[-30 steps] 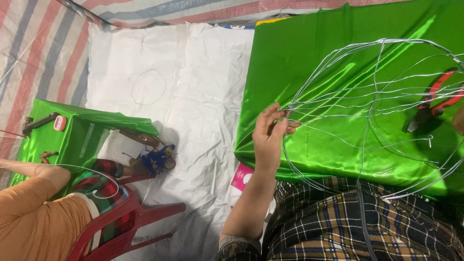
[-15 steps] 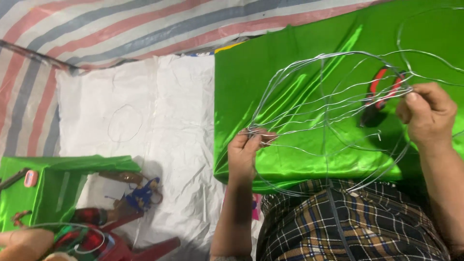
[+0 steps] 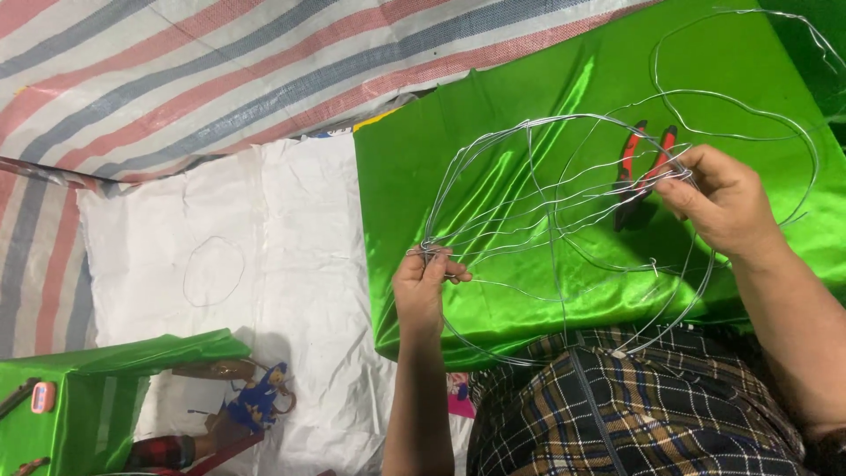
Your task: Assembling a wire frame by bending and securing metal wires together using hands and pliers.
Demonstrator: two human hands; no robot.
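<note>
A frame of thin silver wire (image 3: 564,203), bent into several curved loops, hangs over a shiny green satin cloth (image 3: 493,167). My left hand (image 3: 425,284) pinches the frame's left joint where the wires meet. My right hand (image 3: 718,201) pinches the right joint. Pliers with red and black handles (image 3: 641,167) lie on the cloth, just left of my right hand and behind the wires. My lap in checked trousers (image 3: 617,414) is below the frame.
A white woven sheet (image 3: 256,264) covers the floor to the left, with a small wire ring (image 3: 213,271) lying on it. A striped tarp (image 3: 176,79) lies beyond. At the lower left sit more green cloth (image 3: 106,379) and a blue-handled tool (image 3: 256,397).
The view has swung right and down, so the wire frame now sits in the middle. My right hand has slid left to the wire joint by the pliers. The person at lower left has left the view.
</note>
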